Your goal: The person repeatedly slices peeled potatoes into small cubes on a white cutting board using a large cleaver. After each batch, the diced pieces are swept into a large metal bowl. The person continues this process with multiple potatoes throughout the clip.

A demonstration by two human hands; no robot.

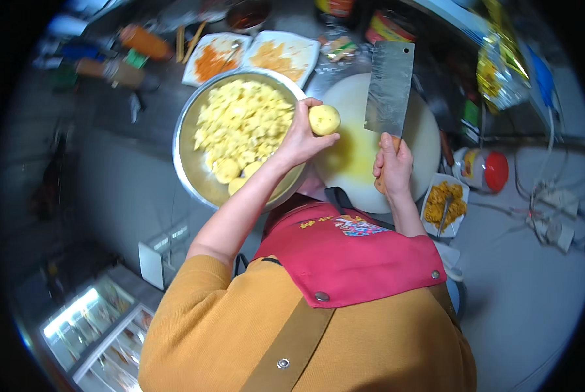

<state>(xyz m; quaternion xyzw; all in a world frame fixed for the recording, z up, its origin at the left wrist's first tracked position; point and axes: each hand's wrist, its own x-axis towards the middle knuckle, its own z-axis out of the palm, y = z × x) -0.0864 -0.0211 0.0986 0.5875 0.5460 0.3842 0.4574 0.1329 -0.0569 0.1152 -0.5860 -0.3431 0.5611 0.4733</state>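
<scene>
My left hand (304,134) grips a whole peeled potato (325,120) between thumb and fingers, above the right rim of a steel bowl (179,161). Chopped potato pieces (246,120) heap the bowl, and a few whole peeled potatoes (227,170) lie at its near side, partly behind my forearm. In my right hand (395,164) is the wooden handle of a cleaver (389,88), its broad blade pointing away from me. Beneath the cleaver lies a round white cutting board (422,132) with a wet yellow patch near its middle.
Two white dishes hold orange (214,61) and pale yellow chopped food (275,59) behind the bowl. Right of the board are a dish of brownish-yellow food (444,208) with a spoon and a red-lidded jar (483,169). Cables and power strips (554,210) lie farther right.
</scene>
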